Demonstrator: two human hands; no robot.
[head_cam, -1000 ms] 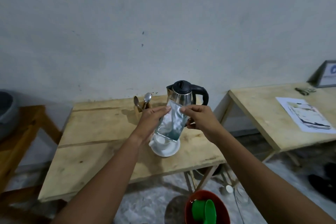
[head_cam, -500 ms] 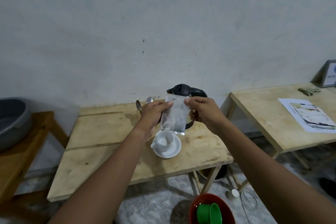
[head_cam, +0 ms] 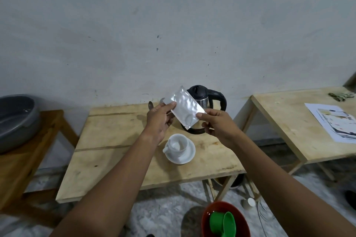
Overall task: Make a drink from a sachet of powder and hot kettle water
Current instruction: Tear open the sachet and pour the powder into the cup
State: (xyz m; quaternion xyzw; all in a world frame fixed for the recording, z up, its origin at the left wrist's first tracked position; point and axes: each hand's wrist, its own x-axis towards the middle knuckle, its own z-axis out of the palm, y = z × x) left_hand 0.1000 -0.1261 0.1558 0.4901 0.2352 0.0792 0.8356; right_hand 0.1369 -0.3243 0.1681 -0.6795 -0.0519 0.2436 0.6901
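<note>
Wooden table (head_cam: 119, 140), centre of view, pale planks, set against a grey-white wall (head_cam: 173, 25). A second wooden table (head_cam: 285, 127) stands to the right, apart from the first; printed papers (head_cam: 335, 121) lie flat on its right side. At far left a darker wooden stand (head_cam: 25, 152) carries a grey plastic basin (head_cam: 15, 119).

On the floor below the near edge of the centre table: a red bowl (head_cam: 244, 219) with a green cup (head_cam: 223, 223) lying inside it.

Electric kettle (head_cam: 206, 100), steel body with black lid and black handle, upright at the back of the centre table. Its lower half is hidden behind the sachet and the right hand. Lid is down.

White saucer (head_cam: 183, 155) in front of the kettle, with a white cup (head_cam: 177, 144) upright on it, handle pointing to the near left. Cup contents cannot be told.

Two spoon bowls (head_cam: 151, 105) show just behind the left hand; their holder is hidden.

Left hand (head_cam: 159, 119): thumb and fingers pinched on the upper left edge of the silver sachet (head_cam: 184, 108). Right hand (head_cam: 217, 125): thumb and fingers pinched on its lower right edge. The sachet is held in the air, tilted, above the cup and in front of the kettle. Whether it is torn open cannot be told.
</note>
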